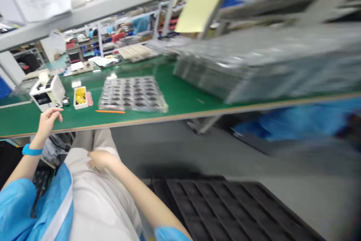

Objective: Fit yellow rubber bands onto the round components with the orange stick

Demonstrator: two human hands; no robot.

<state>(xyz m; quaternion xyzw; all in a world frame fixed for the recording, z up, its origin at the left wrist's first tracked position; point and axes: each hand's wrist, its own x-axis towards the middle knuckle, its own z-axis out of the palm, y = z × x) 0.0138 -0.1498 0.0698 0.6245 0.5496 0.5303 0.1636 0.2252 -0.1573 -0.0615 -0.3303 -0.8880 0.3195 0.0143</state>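
Observation:
My left hand (48, 117) is raised at the front edge of the green workbench (180, 98), fingers loosely curled, holding nothing, just below a white tape dispenser (47, 92). A blue wristband (31, 151) circles that wrist. My right hand (99, 159) rests flat on my thigh, on light trousers, with nothing in it. On the bench ahead lies a clear plastic tray (132, 94) of small dark parts, with an orange pen (109, 111) along its front.
A small white box with yellow contents (80, 97) sits beside the dispenser. A tall blurred stack of clear trays (254, 68) fills the bench's right side. Black ribbed trays (225, 207) lie low at the bottom right. Shelving and clutter stand behind the bench.

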